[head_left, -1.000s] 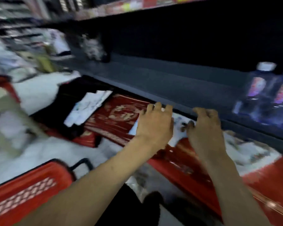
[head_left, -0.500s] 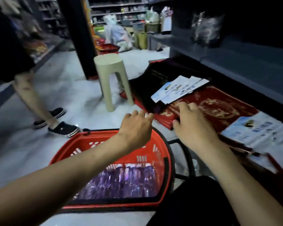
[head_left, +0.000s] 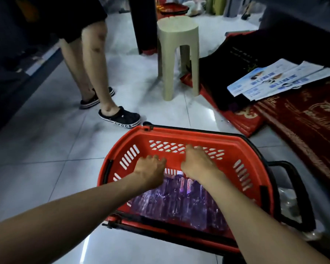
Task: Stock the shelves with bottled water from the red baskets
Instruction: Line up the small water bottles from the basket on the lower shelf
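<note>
The red basket (head_left: 189,138) holds purple-tinted water bottles (head_left: 179,204) lying packed, their pink labels too blurred to read. Beyond the basket stands a beige stool (head_left: 177,29). Over the basket, the left hand (head_left: 151,169) hangs just above the bottles, its fingers curled under so its grip cannot be told. The right hand (head_left: 197,163) beside it, fingers loosely bent, holds nothing. Past the basket's far-left corner, a black clog (head_left: 120,117) reads "crocs".

Both the left hand (head_left: 151,171) and right hand (head_left: 197,164) hide their own fingertips, so any grip on the bottles (head_left: 175,204) cannot be told. The bottles are a purple blur, partly covered by the forearms (head_left: 228,203), labels unreadable. The standing person (head_left: 95,54) is cut off above the thighs.
</note>
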### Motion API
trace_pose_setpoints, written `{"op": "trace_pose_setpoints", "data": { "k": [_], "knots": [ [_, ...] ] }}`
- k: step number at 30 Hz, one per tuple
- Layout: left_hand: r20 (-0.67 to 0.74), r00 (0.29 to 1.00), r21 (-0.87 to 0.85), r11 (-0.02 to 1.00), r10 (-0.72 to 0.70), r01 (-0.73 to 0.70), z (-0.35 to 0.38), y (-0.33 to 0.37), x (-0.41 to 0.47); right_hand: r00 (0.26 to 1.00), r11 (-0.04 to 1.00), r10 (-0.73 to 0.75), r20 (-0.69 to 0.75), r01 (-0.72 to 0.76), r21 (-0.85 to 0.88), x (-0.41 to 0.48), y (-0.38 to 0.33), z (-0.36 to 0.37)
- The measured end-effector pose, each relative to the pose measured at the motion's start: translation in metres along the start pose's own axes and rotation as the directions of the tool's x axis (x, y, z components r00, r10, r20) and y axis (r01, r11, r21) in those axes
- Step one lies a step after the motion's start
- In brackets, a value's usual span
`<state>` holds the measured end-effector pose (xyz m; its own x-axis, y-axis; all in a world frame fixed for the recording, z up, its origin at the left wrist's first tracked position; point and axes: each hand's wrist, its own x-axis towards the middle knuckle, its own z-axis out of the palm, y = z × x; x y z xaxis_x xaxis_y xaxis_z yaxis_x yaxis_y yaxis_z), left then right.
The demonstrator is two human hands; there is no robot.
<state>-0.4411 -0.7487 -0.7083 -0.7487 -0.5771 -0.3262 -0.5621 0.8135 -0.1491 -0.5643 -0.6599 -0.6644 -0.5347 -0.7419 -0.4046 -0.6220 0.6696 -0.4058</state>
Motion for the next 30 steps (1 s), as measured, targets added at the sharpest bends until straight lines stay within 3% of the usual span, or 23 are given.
{"op": "trace_pose_setpoints", "data": {
  "k": [5, 8, 13, 16, 21, 25, 27, 30],
  "knots": [
    [0.147, 0.985, 0.15, 0.983, 0.088, -0.11, 0.064, -0.007, 0.002, 0.988, 0.996, 0.074, 0.137, -0.068, -0.05, 0.009, 0.041, 0.077],
    [0.217, 0.974, 0.096, 0.991, 0.069, -0.092, 0.086, 0.001, 0.012, 0.951, 0.987, 0.158, 0.265, -0.155, -0.03, 0.012, 0.059, 0.103],
    [0.218, 0.976, 0.068, 0.997, 0.008, -0.023, 0.101, 0.014, 0.028, 0.923, 0.951, 0.272, 0.272, -0.301, 0.071, 0.023, 0.086, 0.123],
    [0.223, 0.975, 0.002, 1.0, 0.019, -0.02, 0.114, 0.021, 0.031, 0.881, 0.877, 0.37, 0.293, -0.436, 0.202, 0.027, 0.102, 0.129],
    [0.143, 0.984, -0.069, 0.991, -0.103, 0.113, 0.1, 0.024, 0.037, 0.815, 0.785, 0.446, 0.371, -0.555, 0.274, 0.027, 0.115, 0.138],
    [0.122, 0.954, -0.302, 0.905, -0.274, 0.298, 0.091, 0.009, 0.045, 0.787, 0.767, 0.47, 0.399, -0.588, 0.257, 0.031, 0.123, 0.146],
    [0.175, 0.922, -0.364, 0.847, -0.347, 0.388, 0.093, -0.001, 0.047, 0.789, 0.771, 0.448, 0.42, -0.579, 0.265, 0.03, 0.123, 0.143],
    [0.395, 0.836, -0.452, 0.712, -0.381, 0.537, 0.106, -0.015, 0.04, 0.782, 0.769, 0.442, 0.439, -0.582, 0.263, 0.027, 0.122, 0.138]
  ]
}}
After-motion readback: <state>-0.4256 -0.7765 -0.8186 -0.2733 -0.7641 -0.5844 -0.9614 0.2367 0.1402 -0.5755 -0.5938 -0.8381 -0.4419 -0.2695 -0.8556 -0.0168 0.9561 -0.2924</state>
